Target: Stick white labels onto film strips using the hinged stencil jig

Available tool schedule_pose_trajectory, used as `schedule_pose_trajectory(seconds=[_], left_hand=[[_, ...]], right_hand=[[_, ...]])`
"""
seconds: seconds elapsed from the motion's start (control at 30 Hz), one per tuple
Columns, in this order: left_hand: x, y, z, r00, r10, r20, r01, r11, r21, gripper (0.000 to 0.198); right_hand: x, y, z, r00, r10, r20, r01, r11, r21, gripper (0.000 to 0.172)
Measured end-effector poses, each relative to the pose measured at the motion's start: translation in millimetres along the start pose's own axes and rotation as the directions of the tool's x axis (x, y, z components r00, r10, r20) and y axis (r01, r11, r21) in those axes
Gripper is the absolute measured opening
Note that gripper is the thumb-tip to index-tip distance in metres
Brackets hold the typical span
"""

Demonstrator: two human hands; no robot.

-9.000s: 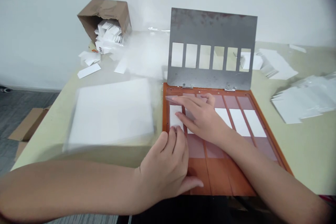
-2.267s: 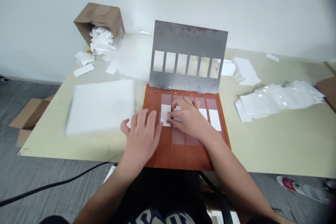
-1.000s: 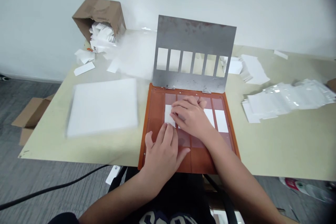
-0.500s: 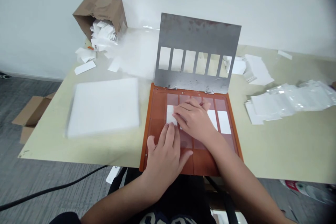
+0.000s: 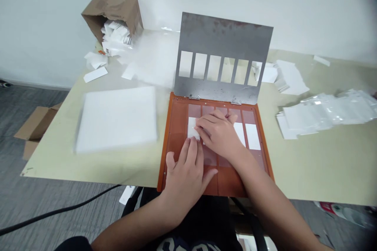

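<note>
A hinged jig lies before me, with an orange base [image 5: 176, 141] and a raised grey metal lid [image 5: 226, 39] cut with a row of rectangular windows. In a left slot of the base lies a small white card [image 5: 193, 127]. The fingertips of my left hand [image 5: 185, 170] touch its near edge, with the fingers stretched and the thumb spread. Reaching across from the right, my right hand [image 5: 219, 131] has its fingers bent and drawn together at the card's right edge. Their exact grip is partly hidden. Further right, another white card [image 5: 253, 136] shows in its slot.
A stack of white sheets [image 5: 118, 119] is left of the jig. Behind it, a cardboard box [image 5: 118, 4] spills white pieces. On the right are a row of clear-wrapped white cards [image 5: 326, 111] and a loose card pile [image 5: 290, 76]. A black cable [image 5: 73, 207] hangs near the front edge.
Both hands keep nearly the same place over the left card. The view has shifted very slightly; nothing else has visibly moved.
</note>
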State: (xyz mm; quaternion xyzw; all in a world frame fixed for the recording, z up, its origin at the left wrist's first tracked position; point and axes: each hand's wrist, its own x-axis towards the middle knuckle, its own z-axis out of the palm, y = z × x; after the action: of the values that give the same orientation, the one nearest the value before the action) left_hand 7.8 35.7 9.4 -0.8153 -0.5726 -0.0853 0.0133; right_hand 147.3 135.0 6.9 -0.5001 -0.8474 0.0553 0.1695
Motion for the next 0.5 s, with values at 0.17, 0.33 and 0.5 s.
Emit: schedule_pose_trajectory(seconds=[0.17,0.33,0.5], left_hand=[[0.7,-0.4,0.8,1.000,-0.001,0.003,0.000,1.000,0.011,0.059],[0.6,-0.2,1.3,1.000,-0.002,-0.019,0.003,1.000,0.028,0.058],[0.6,-0.4,0.4,1.000,-0.007,0.010,0.007,1.000,0.020,0.058]], right_hand=[[-0.1,1.0,0.1,1.000,0.002,-0.005,-0.002,1.000,0.000,0.018],[0.1,1.5,0.2,1.000,0.014,0.000,-0.014,1.000,0.021,0.020],[0.3,4.0,-0.2,1.000,0.030,0.008,-0.031,0.998,0.053,0.015]])
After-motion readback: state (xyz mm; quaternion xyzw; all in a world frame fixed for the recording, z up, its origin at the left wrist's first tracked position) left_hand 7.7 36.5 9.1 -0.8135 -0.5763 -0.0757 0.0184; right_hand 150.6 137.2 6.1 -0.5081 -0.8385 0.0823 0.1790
